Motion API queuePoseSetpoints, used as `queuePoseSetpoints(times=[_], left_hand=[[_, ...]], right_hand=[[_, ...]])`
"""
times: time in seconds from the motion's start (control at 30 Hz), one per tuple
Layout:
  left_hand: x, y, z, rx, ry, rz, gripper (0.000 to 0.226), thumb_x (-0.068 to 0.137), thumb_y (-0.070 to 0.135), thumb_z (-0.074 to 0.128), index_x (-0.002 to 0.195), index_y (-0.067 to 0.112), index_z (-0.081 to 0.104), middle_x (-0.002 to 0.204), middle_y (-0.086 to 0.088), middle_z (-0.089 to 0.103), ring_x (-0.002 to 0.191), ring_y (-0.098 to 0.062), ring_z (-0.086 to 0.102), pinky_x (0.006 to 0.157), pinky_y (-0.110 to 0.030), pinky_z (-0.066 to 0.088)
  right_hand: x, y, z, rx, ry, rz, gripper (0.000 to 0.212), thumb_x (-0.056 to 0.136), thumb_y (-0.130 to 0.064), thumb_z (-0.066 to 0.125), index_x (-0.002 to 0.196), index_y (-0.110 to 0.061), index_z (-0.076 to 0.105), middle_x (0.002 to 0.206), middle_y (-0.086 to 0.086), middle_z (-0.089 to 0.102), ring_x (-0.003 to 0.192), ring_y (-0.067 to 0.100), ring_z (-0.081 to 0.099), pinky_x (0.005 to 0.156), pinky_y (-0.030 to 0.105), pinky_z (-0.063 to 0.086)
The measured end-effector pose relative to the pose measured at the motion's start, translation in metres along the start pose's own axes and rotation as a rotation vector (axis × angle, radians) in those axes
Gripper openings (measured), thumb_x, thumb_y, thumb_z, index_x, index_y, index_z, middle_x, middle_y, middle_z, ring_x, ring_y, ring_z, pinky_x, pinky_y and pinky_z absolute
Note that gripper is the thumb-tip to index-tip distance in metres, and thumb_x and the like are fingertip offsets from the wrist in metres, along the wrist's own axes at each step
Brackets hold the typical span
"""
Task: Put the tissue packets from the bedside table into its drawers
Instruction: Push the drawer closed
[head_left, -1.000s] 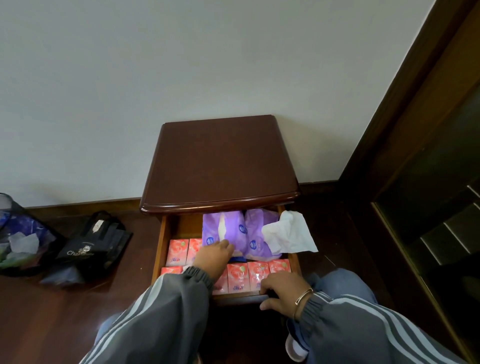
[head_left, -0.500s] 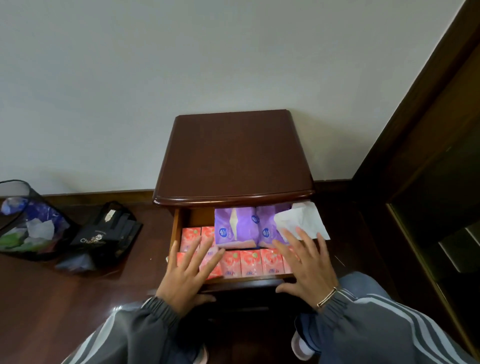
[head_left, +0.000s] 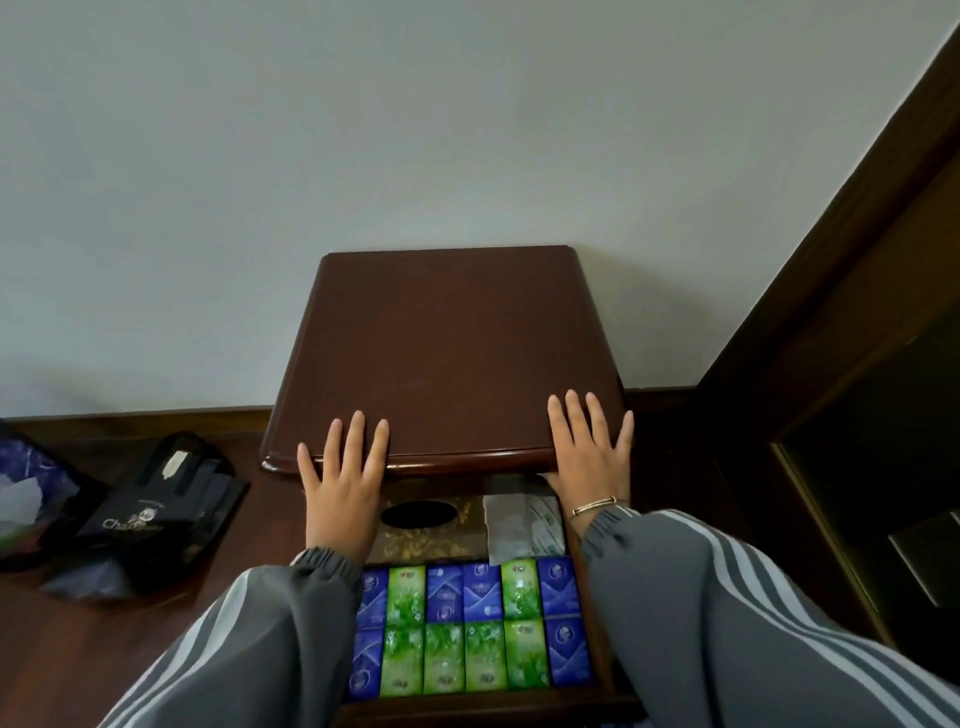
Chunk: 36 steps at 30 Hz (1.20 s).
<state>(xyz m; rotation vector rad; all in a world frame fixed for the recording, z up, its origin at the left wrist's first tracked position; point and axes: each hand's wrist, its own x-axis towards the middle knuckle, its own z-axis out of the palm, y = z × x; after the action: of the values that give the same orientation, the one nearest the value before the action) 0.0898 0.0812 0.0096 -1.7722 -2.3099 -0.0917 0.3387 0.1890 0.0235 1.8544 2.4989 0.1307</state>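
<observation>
Home bedroom corner. Dark wood bedside table (head_left: 447, 353) at 12 o'clock, backed against a plain white wall (head_left: 363, 130). Its open drawer (head_left: 483, 707) at 6 o'clock is packed with tissue packets (head_left: 483, 597). Dark wooden floor (head_left: 78, 639) with skirting board (head_left: 156, 418). Tall dark wood frame (head_left: 857, 260) at 3 o'clock, door or wardrobe unclear. Black shopping bag (head_left: 156, 514) on the floor at 9 o'clock.

Blue and green tissue packets (head_left: 470, 626), dark brown bedside table (head_left: 447, 343).

Flat on your dark wooden tabletop (head_left: 447, 353), at its front edge, lie your left grip (head_left: 340, 488) and right grip (head_left: 589, 462), fingers straight. The open drawer (head_left: 483, 700) beneath holds two rows of blue and green tissue packets (head_left: 462, 629), with a tissue box (head_left: 431, 540) behind them.
</observation>
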Motion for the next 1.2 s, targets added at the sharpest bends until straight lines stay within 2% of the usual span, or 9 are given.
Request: queuePoseSetpoints(times=[0.2,0.37,0.57,0.7,0.8,0.9,1.03,1.13,1.2], left_hand=[[-0.004,0.001,-0.01,-0.158,-0.007,-0.039,0.082,0.065,0.015,0.082,0.14,0.011,0.049,0.145,-0.018,0.045,0.136,-0.04,0.039,0.105,-0.067,0.025],[-0.09,0.01,-0.001,-0.626,0.095,-0.313,0.046,0.072,0.0,0.066,0.117,-0.005,0.06,0.117,-0.022,0.058,0.11,-0.037,0.053,0.094,-0.044,0.042],[-0.185,0.047,0.018,-1.31,-1.04,-1.236,0.011,0.091,0.014,0.054,0.083,0.007,0.052,0.078,-0.01,0.054,0.071,-0.023,0.052,0.06,-0.029,0.032],[-0.195,0.047,0.021,-1.522,-1.045,-1.466,0.005,0.093,0.008,0.05,0.093,0.003,0.051,0.093,-0.014,0.055,0.087,-0.029,0.057,0.067,-0.035,0.042],[-0.189,0.046,0.016,-1.678,-0.927,-1.561,0.017,0.091,-0.006,0.039,0.079,0.001,0.048,0.089,-0.017,0.052,0.099,-0.031,0.054,0.088,-0.037,0.043],[-0.188,0.048,0.016,-1.781,-0.891,-1.557,0.026,0.089,-0.011,0.031,0.071,0.002,0.043,0.085,-0.015,0.049,0.106,-0.034,0.051,0.1,-0.041,0.037],[-0.175,0.045,0.028,-1.91,-0.813,-1.555,0.032,0.088,-0.012,0.027,0.067,0.008,0.04,0.083,-0.015,0.049,0.121,-0.034,0.047,0.105,-0.042,0.034],[-0.151,0.04,0.045,-1.969,-0.712,-1.474,0.028,0.089,-0.013,0.026,0.089,-0.001,0.051,0.113,-0.018,0.056,0.134,-0.032,0.042,0.106,-0.042,0.034],[-0.123,0.036,0.055,-1.944,-0.66,-1.403,0.049,0.089,-0.014,0.027,0.135,-0.005,0.041,0.149,-0.02,0.037,0.14,-0.032,0.035,0.111,-0.043,0.03]], right_hand=[[-0.012,0.005,-0.002,0.186,0.012,-0.015,0.083,0.081,-0.044,0.063,0.149,-0.026,0.018,0.158,-0.004,0.016,0.147,0.025,0.002,0.111,0.058,-0.002],[-0.11,0.002,0.021,0.618,0.286,0.026,0.046,0.065,-0.006,0.076,0.109,-0.011,0.065,0.123,0.01,0.061,0.117,0.034,0.052,0.096,0.048,0.042],[-0.184,-0.019,0.057,1.158,-0.788,0.64,0.016,0.089,-0.02,0.06,0.073,-0.015,0.056,0.061,-0.002,0.063,0.059,0.013,0.06,0.055,0.022,0.041],[-0.193,-0.014,0.066,1.381,-1.189,1.002,0.031,0.096,-0.031,0.046,0.109,-0.008,0.063,0.108,0.013,0.068,0.091,0.019,0.062,0.084,0.03,0.047],[-0.186,-0.015,0.059,1.497,-1.153,1.153,0.03,0.093,-0.025,0.052,0.112,-0.004,0.06,0.122,0.025,0.051,0.112,0.032,0.054,0.091,0.037,0.044],[-0.181,-0.021,0.059,1.642,-0.99,1.328,0.016,0.089,-0.01,0.055,0.1,0.0,0.053,0.101,0.02,0.049,0.081,0.03,0.055,0.071,0.034,0.046],[-0.174,-0.024,0.066,1.972,-0.817,1.423,0.014,0.091,-0.006,0.044,0.091,0.005,0.053,0.122,0.022,0.051,0.118,0.033,0.051,0.098,0.035,0.041],[-0.146,-0.036,0.068,2.147,-0.602,1.472,0.021,0.094,-0.003,0.034,0.087,0.005,0.052,0.144,0.021,0.039,0.136,0.033,0.037,0.112,0.04,0.028],[-0.118,-0.045,0.074,2.207,-0.496,1.464,0.024,0.095,-0.001,0.031,0.094,0.006,0.053,0.145,0.02,0.039,0.136,0.032,0.035,0.112,0.041,0.026]])
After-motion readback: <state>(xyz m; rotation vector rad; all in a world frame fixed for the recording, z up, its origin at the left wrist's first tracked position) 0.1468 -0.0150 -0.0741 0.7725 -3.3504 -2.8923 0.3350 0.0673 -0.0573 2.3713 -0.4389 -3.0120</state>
